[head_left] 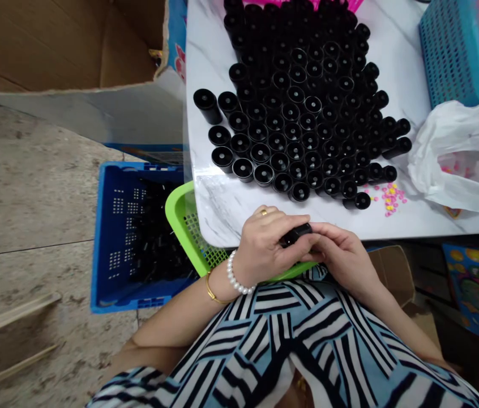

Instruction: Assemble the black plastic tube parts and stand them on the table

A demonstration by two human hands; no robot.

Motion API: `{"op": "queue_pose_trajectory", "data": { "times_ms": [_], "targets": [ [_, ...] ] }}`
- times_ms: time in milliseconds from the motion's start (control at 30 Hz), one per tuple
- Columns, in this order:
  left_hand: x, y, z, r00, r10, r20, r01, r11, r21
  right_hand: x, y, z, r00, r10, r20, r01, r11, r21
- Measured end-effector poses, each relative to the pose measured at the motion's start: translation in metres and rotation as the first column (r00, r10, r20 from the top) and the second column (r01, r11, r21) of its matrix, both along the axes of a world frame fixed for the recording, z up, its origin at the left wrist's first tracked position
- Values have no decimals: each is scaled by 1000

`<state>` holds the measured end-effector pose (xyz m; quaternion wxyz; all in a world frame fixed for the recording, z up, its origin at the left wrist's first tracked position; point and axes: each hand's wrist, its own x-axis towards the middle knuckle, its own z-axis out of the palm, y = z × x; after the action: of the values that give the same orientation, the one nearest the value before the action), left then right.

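My left hand (265, 241), wearing a ring and a pearl bracelet, is wrapped round a short black plastic tube (296, 234) just off the table's front edge. At the right end of that tube, my right hand (343, 252) has its thumb and fingers pressed together; what lies between these fingertips is hidden. Many similar black tubes (293, 131) stand close together on the table beyond my hands, with a few tipped over along the right side. Small pink and yellow pieces (390, 198) lie scattered to their right.
A green basket (182, 226) sits under my forearms at the table (231, 218). On the floor, a blue crate (110, 238) holds black parts, beside a large cardboard box (137, 107). A white plastic bag (439, 141) and a teal basket (449, 62) stand at the right.
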<state>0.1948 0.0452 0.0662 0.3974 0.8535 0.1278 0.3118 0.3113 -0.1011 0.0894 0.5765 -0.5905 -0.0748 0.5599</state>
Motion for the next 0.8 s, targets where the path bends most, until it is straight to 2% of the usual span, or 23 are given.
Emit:
{"op": "queue_pose_trajectory", "data": {
  "times_ms": [100,200,300,367,433,500,600,733,800],
  "targets": [
    [-2,3,0,997,-73,-14,73,997,32,5,-2,0,996,-94,-7,94,995,-22],
    [-2,2,0,994,-114,6,113,993,44,9,-2,0,988,-138,-71,137,990,-23],
    [1,-3,-1,998,-66,-12,66,994,86,5,1,-1,980,-126,-153,130,991,17],
    [2,-5,-1,1000,-15,-11,15,998,59,2,2,-3,984,-87,-157,94,995,41],
    [2,-4,0,1000,-2,10,2,1000,8,0,2,-4,990,-58,-129,65,997,48],
    [0,-1,0,998,-46,30,46,999,1,0,1,-3,994,-68,-86,71,997,38],
    [-3,3,1,990,-137,26,137,991,8,7,-5,0,992,-125,27,125,992,1],
    [-4,4,-3,982,-190,-9,190,981,-33,17,-16,3,957,-183,224,194,980,-31],
    [-2,4,-5,972,-231,-41,231,973,-11,20,-20,3,942,-193,276,210,977,-33]
  ]
}}
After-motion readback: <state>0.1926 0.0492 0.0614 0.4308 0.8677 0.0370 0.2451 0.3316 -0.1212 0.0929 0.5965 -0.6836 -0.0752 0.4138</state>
